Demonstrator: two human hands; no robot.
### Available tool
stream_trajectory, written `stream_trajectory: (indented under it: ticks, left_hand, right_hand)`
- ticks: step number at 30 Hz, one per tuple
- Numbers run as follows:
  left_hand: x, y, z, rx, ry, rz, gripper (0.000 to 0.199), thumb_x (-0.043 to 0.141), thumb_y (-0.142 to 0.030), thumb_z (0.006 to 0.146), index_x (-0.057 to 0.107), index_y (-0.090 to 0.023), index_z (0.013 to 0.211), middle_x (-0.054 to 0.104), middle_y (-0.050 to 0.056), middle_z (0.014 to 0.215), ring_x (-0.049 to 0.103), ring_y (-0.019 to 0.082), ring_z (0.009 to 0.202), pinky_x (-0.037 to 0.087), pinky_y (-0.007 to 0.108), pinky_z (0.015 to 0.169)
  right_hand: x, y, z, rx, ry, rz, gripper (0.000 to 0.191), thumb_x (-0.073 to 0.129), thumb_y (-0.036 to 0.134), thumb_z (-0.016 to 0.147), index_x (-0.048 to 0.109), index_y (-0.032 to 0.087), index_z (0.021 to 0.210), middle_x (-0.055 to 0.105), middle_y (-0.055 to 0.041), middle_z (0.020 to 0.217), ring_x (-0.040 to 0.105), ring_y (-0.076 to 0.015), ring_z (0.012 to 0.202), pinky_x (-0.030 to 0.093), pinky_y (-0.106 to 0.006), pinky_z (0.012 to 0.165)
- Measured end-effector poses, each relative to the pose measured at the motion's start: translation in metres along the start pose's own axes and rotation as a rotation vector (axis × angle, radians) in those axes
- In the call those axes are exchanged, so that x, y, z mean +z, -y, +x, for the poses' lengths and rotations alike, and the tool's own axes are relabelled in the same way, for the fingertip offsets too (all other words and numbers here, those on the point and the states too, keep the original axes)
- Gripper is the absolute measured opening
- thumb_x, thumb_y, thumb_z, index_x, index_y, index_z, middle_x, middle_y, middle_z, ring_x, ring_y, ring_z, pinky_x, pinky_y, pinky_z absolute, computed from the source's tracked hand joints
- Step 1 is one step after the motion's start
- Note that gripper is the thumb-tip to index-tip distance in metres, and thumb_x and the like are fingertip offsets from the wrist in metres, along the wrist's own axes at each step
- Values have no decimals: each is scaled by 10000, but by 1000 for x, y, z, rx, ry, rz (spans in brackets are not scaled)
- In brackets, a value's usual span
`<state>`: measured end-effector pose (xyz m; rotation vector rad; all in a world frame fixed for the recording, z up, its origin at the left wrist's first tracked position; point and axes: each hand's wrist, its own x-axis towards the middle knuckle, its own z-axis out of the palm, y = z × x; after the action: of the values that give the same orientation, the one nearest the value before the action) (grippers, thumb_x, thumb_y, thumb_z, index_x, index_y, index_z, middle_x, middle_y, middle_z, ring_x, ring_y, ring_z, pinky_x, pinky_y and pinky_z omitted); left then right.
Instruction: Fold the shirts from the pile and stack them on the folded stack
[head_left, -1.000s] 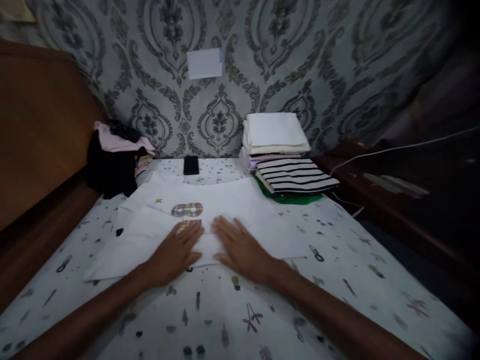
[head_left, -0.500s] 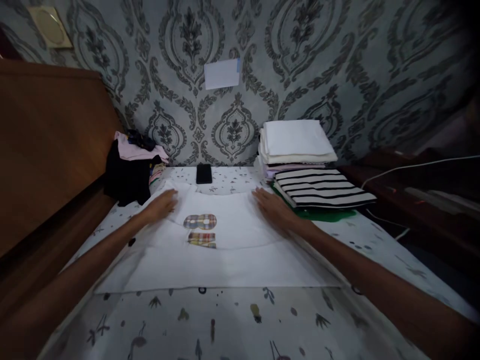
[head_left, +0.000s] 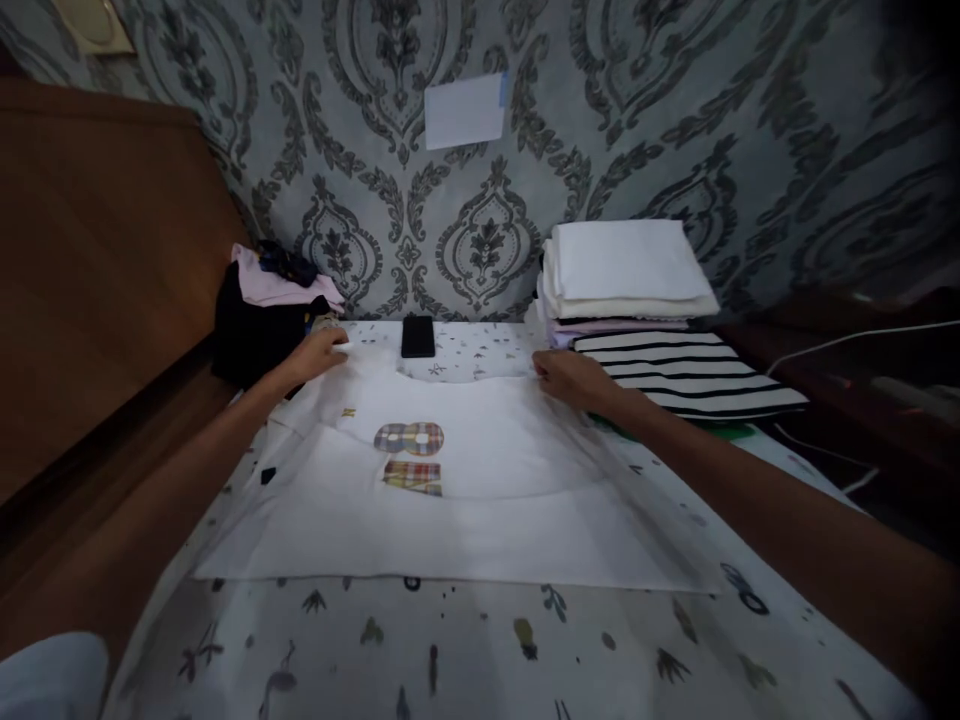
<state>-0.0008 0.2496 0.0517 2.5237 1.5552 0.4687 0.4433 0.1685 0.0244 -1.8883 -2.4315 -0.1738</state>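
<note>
A white T-shirt [head_left: 495,535] with plaid appliqué characters lies spread on the patterned bed sheet [head_left: 465,640], its straight edge towards me. My left hand [head_left: 319,355] pinches the far left corner of the shirt, and the cloth there is slightly lifted. At the far right corner, my right hand [head_left: 570,380] is closed on the fabric, knuckles up, beside the striped folded garment. A curved line shows through the shirt's upper layer. Beyond the shirt's far edge, between both hands, lies a black phone [head_left: 418,337].
A stack of folded white clothes [head_left: 626,262] stands at the back right, with a black-and-white striped garment [head_left: 686,372] before it. Dark and pink clothes [head_left: 262,315] are heaped at the back left beside a wooden board [head_left: 97,280]. A white cable [head_left: 862,335] runs along the right.
Both hands have gone from lying flat with fingers stretched to gripping the shirt's far corners. The left corner has risen a little. The camera view has tilted slightly down.
</note>
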Motion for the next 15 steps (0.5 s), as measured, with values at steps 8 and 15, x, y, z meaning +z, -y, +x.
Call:
stream_trajectory:
  ticks: [8,15]
  left_hand:
    - [-4,-49,-173,204,156,162,239,458,-113,834,589,-217,1003,641,50,1051,603,208,957,462,282,768]
    - [21,-60,-195,184,116,384,273,436,-64,887,635,-209,1006,656,77,1018,610,236,960,462,306,727]
  right_hand:
    - [20,12,-129,-165,-207,-167,194,437,120,932,622,170,896,661,-99,876,580,-224,782,383,-315,691]
    - [30,16,-136,-102,-188,-181,245,427,134,963,672,147,952,684,-118,937,609,-245,854,423,-343,743]
